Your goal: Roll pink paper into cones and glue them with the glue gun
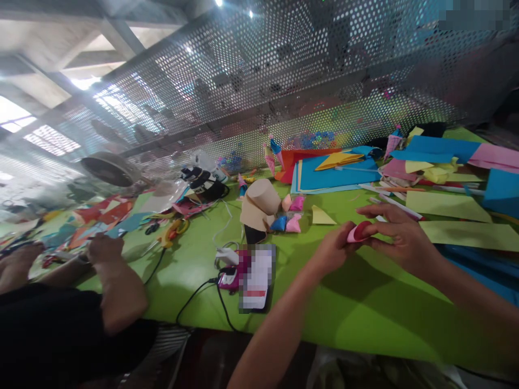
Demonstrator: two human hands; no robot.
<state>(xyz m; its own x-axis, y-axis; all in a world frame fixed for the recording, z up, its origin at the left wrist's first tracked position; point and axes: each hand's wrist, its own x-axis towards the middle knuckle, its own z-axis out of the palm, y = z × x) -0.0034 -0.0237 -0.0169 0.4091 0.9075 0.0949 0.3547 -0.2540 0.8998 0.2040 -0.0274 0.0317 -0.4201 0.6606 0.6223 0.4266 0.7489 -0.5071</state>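
A small rolled piece of pink and red paper (pixel 358 232) is held up over the green table (pixel 324 302). My left hand (pixel 334 248) pinches its left side. The fingers of my right hand (pixel 399 235) are curved against its right side, with the index finger raised. A yellow paper triangle (pixel 322 216) lies just left of my hands. Farther left are a blue folded piece (pixel 278 223) and pink folded pieces (pixel 294 223) beside a roll of beige tape (pixel 263 197).
A phone (pixel 257 278) and a purple power strip (pixel 229 278) with cables lie left of my left forearm. Blue sheets (pixel 336 175), pale green strips (pixel 474 234) and pens stand behind and to the right. At the left, another person's arms (pixel 117 292) rest over paper scraps.
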